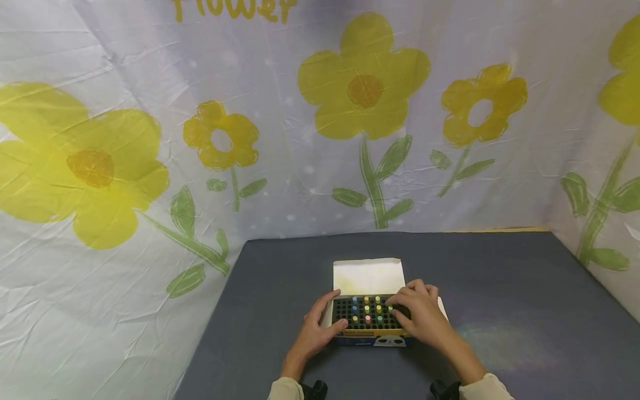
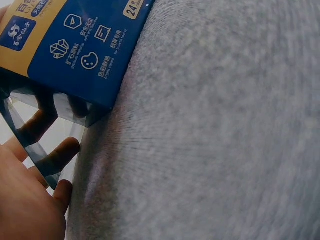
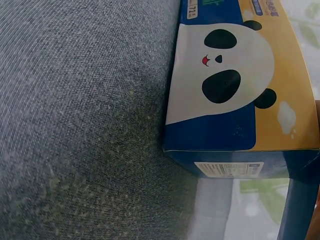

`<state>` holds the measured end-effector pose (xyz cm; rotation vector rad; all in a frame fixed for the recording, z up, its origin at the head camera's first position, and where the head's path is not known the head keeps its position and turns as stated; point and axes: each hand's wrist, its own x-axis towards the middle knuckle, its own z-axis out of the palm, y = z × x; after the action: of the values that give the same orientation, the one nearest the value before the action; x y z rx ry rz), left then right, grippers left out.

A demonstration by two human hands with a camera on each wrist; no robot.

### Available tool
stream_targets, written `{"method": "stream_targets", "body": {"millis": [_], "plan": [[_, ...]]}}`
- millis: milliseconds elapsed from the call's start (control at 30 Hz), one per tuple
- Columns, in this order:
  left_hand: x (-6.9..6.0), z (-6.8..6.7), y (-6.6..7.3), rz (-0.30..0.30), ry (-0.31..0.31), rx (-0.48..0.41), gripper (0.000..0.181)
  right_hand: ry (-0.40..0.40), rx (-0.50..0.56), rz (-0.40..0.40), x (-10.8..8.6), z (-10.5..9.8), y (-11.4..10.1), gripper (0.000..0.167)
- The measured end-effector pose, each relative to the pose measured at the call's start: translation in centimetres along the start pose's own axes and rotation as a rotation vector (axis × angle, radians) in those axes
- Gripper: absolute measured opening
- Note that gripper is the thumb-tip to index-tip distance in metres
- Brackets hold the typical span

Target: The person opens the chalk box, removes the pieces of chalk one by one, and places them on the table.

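An open box (image 1: 374, 333) with a black holed tray stands on the dark table; several coloured sticks, blue, yellow, pink and green, poke up from the holes. My left hand (image 1: 314, 335) grips the box's left side, thumb on the front edge. In the left wrist view that hand (image 2: 25, 195) is beside the blue and yellow box (image 2: 85, 50). My right hand (image 1: 425, 312) is over the tray's right end, its thumb and index finger pinching a yellow-green stick (image 1: 390, 308). The right wrist view shows the box's panda front (image 3: 220, 70), with that hand mostly out of frame.
The box's white lid (image 1: 368, 276) stands raised behind the tray. A side flap (image 1: 442, 307) sticks out at the right. Beyond the dark table (image 1: 280, 266) hangs a white cloth (image 1: 285, 183) printed with yellow flowers.
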<state>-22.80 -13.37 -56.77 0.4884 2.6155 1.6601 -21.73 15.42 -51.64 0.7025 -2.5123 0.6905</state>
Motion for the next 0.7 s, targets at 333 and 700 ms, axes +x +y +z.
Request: {"method": "stream_targets", "body": {"millis": [333, 700], "plan": [[-0.05, 0.23, -0.11, 0.002, 0.014, -0.001, 0.067, 0.034, 0.062, -0.020, 0.00, -0.08, -0.03, 0.027], [-0.10, 0.20, -0.20, 0.000, 0.008, -0.020, 0.067, 0.031, 0.154, -0.037, 0.09, -0.52, 0.14, 0.025]]}}
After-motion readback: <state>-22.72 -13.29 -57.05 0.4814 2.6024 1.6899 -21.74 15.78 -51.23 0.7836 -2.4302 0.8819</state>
